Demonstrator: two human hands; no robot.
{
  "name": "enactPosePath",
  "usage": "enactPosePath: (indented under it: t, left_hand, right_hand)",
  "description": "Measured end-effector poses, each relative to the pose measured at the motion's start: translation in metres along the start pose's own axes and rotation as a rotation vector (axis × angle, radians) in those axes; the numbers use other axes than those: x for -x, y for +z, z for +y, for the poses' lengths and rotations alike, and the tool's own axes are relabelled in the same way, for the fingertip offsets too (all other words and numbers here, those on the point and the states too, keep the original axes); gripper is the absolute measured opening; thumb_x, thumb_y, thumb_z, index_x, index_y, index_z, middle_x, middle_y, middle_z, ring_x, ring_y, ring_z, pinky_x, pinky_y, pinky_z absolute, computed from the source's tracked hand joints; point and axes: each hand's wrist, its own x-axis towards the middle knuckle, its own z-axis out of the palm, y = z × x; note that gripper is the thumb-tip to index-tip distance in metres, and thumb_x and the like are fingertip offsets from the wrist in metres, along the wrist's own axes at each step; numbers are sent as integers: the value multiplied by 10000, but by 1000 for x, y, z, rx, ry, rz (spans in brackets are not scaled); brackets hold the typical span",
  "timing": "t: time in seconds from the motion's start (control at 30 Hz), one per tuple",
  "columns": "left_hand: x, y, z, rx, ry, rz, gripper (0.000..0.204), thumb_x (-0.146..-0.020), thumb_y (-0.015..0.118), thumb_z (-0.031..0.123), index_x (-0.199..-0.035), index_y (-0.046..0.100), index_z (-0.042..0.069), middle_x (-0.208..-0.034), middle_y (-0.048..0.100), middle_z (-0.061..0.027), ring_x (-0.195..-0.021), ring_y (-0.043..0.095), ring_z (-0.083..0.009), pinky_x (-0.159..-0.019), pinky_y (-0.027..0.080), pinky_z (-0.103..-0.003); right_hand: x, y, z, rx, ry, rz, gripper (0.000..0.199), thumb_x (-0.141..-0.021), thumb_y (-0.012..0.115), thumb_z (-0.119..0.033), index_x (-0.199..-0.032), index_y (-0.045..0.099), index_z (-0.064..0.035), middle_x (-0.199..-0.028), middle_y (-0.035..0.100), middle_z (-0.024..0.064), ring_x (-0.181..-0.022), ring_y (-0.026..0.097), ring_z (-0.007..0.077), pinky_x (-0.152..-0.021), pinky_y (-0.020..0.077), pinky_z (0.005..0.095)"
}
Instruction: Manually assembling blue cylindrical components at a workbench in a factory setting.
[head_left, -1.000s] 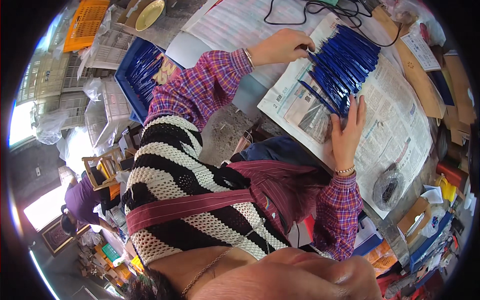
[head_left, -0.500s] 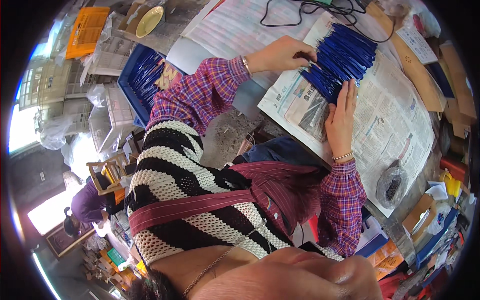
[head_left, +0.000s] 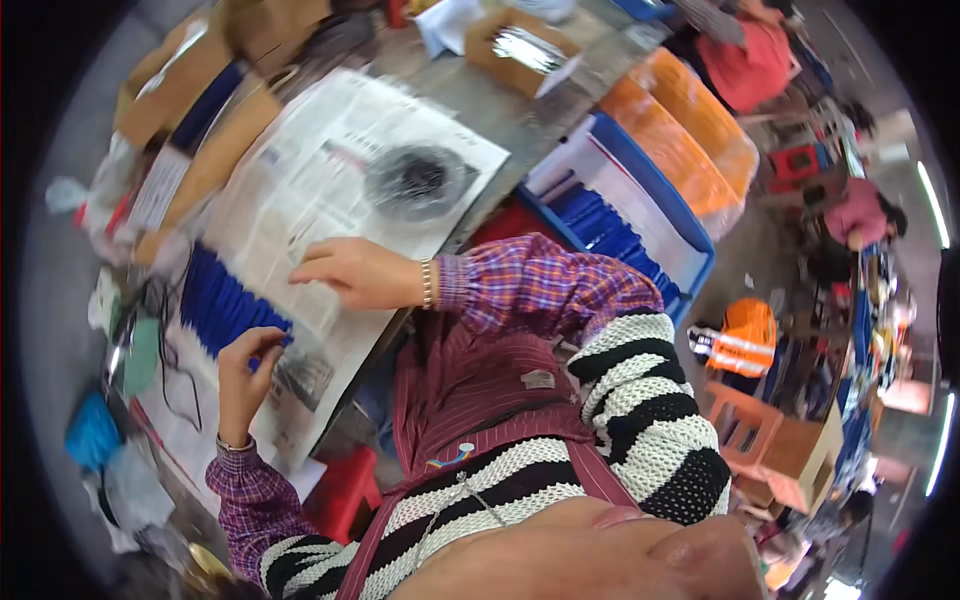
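Drawn away from the blue strips [head_left: 222, 302] since half a second ago, my right hand [head_left: 350, 275] hovers above the newspaper [head_left: 285, 205], fingers loosely spread, nothing visible in them. My left hand [head_left: 252, 365] stays at the strips, fingers curled narrow; whether they grip one, I cannot tell. The row lies just beyond my left hand; a plastic-wrapped coil [head_left: 422, 178] sits past my right.

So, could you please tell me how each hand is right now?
Left hand: curled at the blue strips; grip cannot be told.
Right hand: open over the newspaper.
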Motion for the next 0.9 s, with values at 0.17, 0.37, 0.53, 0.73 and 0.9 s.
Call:
enactPosePath:
  t: [0.17, 0.37, 0.53, 0.73, 0.9]
  left_hand:
    - [-84, 27, 45, -21, 187, -188, 174, -770, 605, -47, -930, 661, -9, -843, 684, -119, -717, 656, -212, -637, 492, -272]
    - [-149, 58, 74, -46, 267, -346, 150, -782, 621, -20, -923, 664, 10, -857, 690, -107, -717, 654, -218, -600, 486, -288]
    - [-183, 84, 101, -62, 292, -403, 147, -783, 623, -11, -922, 663, 13, -846, 686, -107, -707, 651, -227, -592, 482, -297]
    - [-184, 79, 101, -87, 285, -468, 141, -785, 617, -19, -917, 660, 6, -833, 681, -110, -705, 648, -230, -588, 478, -295]
    - [-186, 70, 101, -150, 332, -202, 128, -794, 604, -32, -902, 658, 11, -821, 669, -113, -702, 643, -235, -584, 473, -298]
  right_hand:
    - [80, -118, 8, 89, 251, 231, 408, -680, 452, 119, -999, 654, -34, -793, 577, 116, -763, 606, 258, -682, 484, 353]
    - [181, -198, 7, 310, 571, 426, 378, -723, 438, 110, -966, 682, -45, -761, 565, 111, -706, 579, 227, -667, 477, 319]
    - [237, -236, 9, 283, 761, 473, 297, -741, 466, 86, -914, 678, -27, -759, 555, 112, -765, 574, 236, -698, 472, 317]
    - [243, -228, 5, 190, 929, 426, 471, -799, 594, -28, -1265, 541, -74, -1168, 481, 122, -1005, 541, 240, -874, 466, 339]
    - [246, -226, 2, 414, 904, 241, 692, -793, 650, -101, -1409, 343, -34, -1337, 346, 170, -1182, 464, 332, -1005, 412, 380]
